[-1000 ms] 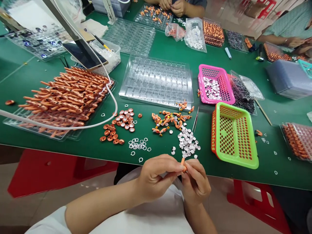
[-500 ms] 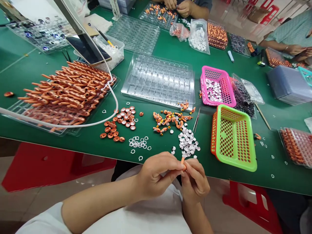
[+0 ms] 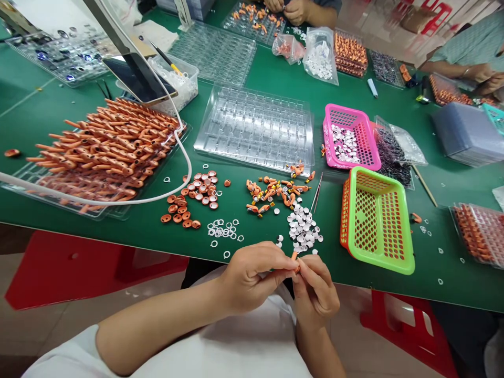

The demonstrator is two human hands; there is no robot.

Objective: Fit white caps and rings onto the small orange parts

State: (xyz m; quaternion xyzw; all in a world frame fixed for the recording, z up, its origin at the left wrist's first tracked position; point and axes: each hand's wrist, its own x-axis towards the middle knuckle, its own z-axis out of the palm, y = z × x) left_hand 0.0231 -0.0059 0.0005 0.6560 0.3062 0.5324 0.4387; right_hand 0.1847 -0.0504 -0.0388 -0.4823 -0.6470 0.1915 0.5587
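My left hand (image 3: 255, 275) and my right hand (image 3: 317, 289) meet at the table's front edge, fingertips pinched together on one small orange earbud shell (image 3: 294, 255). Only its stem end shows; fingers cover most of it. Just beyond lies a pile of small white round pieces (image 3: 303, 228), with tweezers (image 3: 317, 193) at its upper right. Orange earbud parts with gold-coloured tabs (image 3: 275, 191) are heaped behind. To the left are clear rings (image 3: 224, 229) and round orange caps (image 3: 202, 186), some showing white undersides.
Stacked earbud shells (image 3: 106, 142) fill trays at left, a white cable (image 3: 188, 163) looping past them. A clear tray (image 3: 255, 126) lies mid-table. A green basket (image 3: 407, 231) and a pink basket (image 3: 328, 139) stand at right. Co-workers' hands (image 3: 295, 10) work across the table.
Both hands stay pinched on the earbud shell, with only slight finger movement. The camera view has shifted a little; the things on the table lie as before.
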